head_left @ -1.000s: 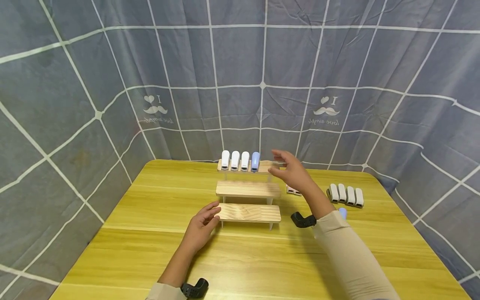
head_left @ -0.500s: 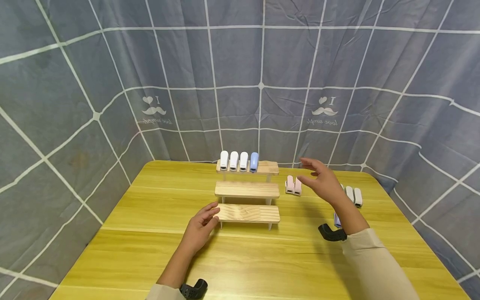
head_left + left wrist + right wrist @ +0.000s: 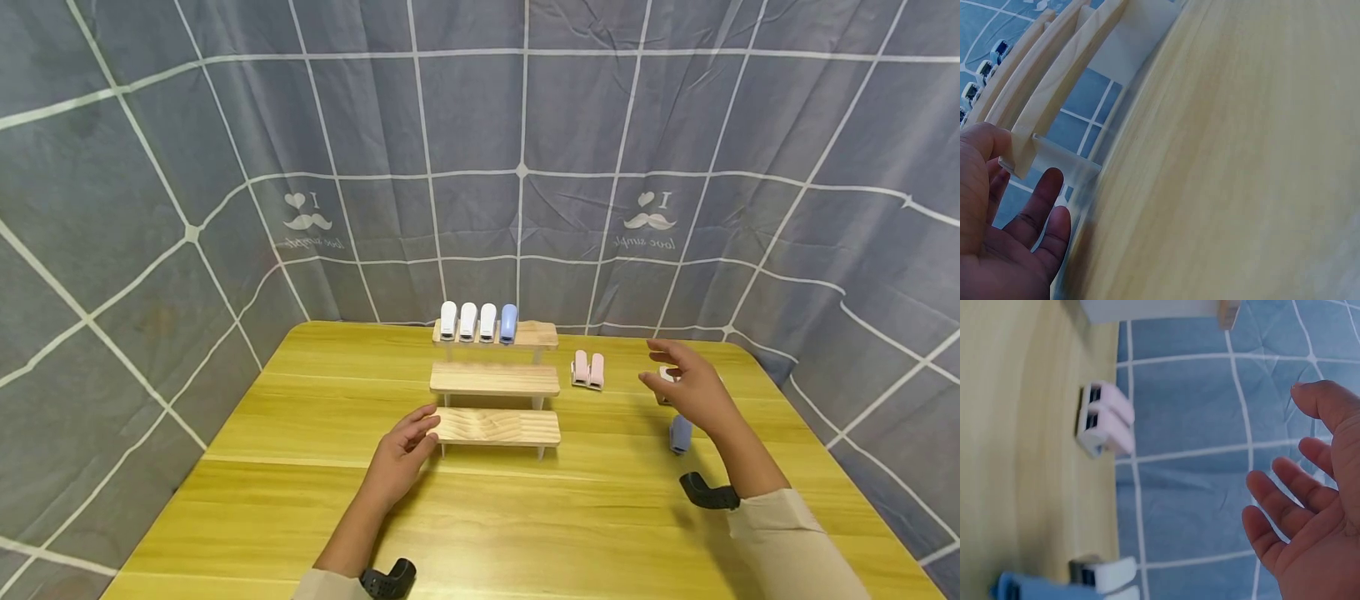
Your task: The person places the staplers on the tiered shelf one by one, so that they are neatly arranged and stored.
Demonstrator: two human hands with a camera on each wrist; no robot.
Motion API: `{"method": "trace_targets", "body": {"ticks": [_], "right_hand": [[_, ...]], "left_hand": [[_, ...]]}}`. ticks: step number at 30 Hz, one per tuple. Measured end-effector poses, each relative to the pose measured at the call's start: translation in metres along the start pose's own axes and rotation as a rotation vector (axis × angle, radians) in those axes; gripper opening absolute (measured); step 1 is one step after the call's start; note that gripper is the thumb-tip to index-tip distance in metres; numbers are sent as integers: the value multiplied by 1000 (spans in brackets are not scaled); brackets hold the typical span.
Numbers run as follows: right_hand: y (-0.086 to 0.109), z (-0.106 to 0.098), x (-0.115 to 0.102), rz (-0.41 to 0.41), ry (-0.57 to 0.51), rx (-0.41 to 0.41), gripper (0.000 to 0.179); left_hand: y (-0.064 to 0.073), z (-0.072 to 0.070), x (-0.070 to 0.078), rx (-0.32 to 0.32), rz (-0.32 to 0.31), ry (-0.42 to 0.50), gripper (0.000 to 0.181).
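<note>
In the head view, a three-tier wooden display stand (image 3: 495,379) stands mid-table. On its top board are three white mini staplers (image 3: 468,322) and one blue mini stapler (image 3: 508,323) in a row. My left hand (image 3: 397,458) holds the left end of the lowest board, thumb and forefinger at its corner in the left wrist view; its other fingers (image 3: 1035,206) hang free. To the right, my right hand (image 3: 697,387) hovers with relaxed, spread fingers and nothing in them. It hides most of a group of white staplers (image 3: 665,375); a second blue stapler (image 3: 680,435) lies just below it.
Two pink staplers (image 3: 587,371) sit side by side on the wooden table (image 3: 525,525), between the stand and my right hand. A grey-blue checked curtain (image 3: 480,217) hangs behind the table and along its sides.
My right hand has moved away from the top board to the right, past the pink staplers and over the white group. My left hand stays at the lowest board.
</note>
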State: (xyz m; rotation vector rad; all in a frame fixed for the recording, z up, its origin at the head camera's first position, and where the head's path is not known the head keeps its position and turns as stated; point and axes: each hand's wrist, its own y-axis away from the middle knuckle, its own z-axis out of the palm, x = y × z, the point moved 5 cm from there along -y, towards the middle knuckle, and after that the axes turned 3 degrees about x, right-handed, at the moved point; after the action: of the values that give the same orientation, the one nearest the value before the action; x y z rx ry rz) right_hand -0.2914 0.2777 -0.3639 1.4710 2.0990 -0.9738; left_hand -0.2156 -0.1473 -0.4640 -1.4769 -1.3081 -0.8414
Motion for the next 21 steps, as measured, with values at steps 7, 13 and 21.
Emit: {"method": "trace_targets", "body": {"ticks": [7,13,21], "right_hand": [[22,-4,22,51,17,-18,64],[39,-5,44,88,14,-1,60],[57,-5,68,147,46,-11,64]], "left_hand": [[-1,0,-1,2,-4,5,31],[-2,1,-2,8,20,2,31],[-1,0,0,17,29,-19,31]]}}
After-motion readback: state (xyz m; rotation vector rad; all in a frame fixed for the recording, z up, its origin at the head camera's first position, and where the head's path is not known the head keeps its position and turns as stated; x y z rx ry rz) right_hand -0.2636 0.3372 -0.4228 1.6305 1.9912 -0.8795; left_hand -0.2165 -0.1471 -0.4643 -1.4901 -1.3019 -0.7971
